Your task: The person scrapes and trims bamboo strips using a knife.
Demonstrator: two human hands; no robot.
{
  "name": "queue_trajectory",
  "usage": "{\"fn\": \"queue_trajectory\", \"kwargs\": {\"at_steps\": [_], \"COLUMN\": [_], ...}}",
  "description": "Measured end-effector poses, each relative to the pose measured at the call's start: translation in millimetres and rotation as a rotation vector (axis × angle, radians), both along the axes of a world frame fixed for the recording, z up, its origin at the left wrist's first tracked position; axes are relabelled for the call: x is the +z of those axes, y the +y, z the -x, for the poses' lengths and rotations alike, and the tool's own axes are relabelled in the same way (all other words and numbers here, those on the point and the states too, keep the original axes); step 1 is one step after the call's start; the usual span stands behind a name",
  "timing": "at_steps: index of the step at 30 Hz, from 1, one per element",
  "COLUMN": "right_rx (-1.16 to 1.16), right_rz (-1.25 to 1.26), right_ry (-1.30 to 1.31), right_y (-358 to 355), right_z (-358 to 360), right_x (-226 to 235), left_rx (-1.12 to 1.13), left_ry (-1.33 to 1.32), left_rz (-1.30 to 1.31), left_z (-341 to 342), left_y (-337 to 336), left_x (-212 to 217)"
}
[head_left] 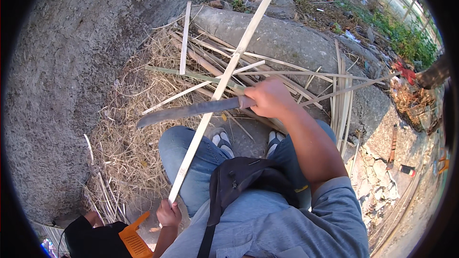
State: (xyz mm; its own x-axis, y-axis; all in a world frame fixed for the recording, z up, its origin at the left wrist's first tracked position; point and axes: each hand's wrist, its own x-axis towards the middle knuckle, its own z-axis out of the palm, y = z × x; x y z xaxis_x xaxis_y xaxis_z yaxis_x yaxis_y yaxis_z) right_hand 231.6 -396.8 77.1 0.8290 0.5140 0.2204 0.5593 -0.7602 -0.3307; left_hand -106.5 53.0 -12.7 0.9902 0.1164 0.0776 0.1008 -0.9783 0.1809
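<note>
My right hand (273, 97) is wrapped round the handle of a machete (184, 112), whose long dark blade points left. The blade lies across a long, pale bamboo strip (235, 62) at about its middle; whether they touch I cannot tell. Down at the lower left, my left hand (169, 214) grips the near end of that strip. From there the strip slants up and away past my knee to the far side. Beyond the machete, several split bamboo strips and brown canes (193, 55) lie crossed on the ground.
Curly shavings (138, 148) cover the ground at left, beside a rough grey wall (71, 67). A large stone (282, 38) lies behind the strips. More strips (341, 100) are stacked at right. An orange plastic piece (134, 239) and a dark-clothed person (93, 239) are at lower left.
</note>
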Motion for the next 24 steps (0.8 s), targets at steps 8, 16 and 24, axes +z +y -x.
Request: {"fn": "queue_trajectory", "kwargs": {"at_steps": [8,16,24], "right_rx": [-0.468,-0.286,-0.296], "right_rz": [-0.247,-0.113,-0.116], "right_ry": [0.178,0.032,0.024], "right_y": [-45.9,-23.9,-33.3], "right_z": [-41.4,-14.4,-25.5], "right_x": [-19.1,-1.3,-5.3], "left_rx": [-0.010,-0.006,0.005], "left_ry": [-0.027,0.007,0.019], "left_rz": [-0.003,0.006,0.016], "left_z": [-11.0,-4.9,-6.7], "left_y": [-3.2,3.8,9.8], "left_x": [0.6,-3.4,-7.3]}}
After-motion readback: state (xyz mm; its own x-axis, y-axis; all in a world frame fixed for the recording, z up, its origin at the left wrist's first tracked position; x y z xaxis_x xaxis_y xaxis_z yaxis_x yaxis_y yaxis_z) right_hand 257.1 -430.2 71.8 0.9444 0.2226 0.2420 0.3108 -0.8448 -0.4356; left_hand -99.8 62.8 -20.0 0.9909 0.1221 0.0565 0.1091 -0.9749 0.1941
